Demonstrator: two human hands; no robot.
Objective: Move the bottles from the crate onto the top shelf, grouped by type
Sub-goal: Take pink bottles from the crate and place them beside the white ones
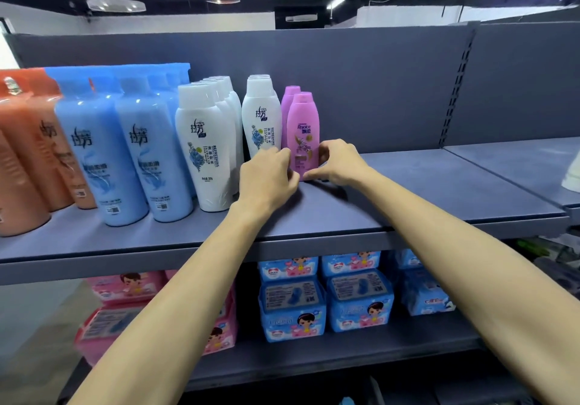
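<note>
**Pink Rejoice bottle (303, 134) being settled on the top shelf (439, 191)**

Orange bottles (28, 153) are standing at the far left of the shelf. Blue bottles (131, 153) are lining up just beside them, and two rows of white bottles (204, 147) are following on, each kind keeping to its own block.

The left hand (266, 175) is curling narrowly against the lower left edge of the pink Rejoice bottle. The right hand (339, 163) is pinching its lower right side, so both hands are holding it upright on the shelf. A second pink bottle (290, 97) is standing directly behind it, and the nearer white row is sitting just to its left.

To the right the shelf is running on bare. Below, pink wipe packs (125, 288) and blue wipe packs (326, 298) are sitting on the lower shelf (314, 360).

Judging by the filled rows, the sorting is looking well advanced, with the pink group only beginning. The crate is lying out of view, so how many bottles are waiting cannot be told.
</note>
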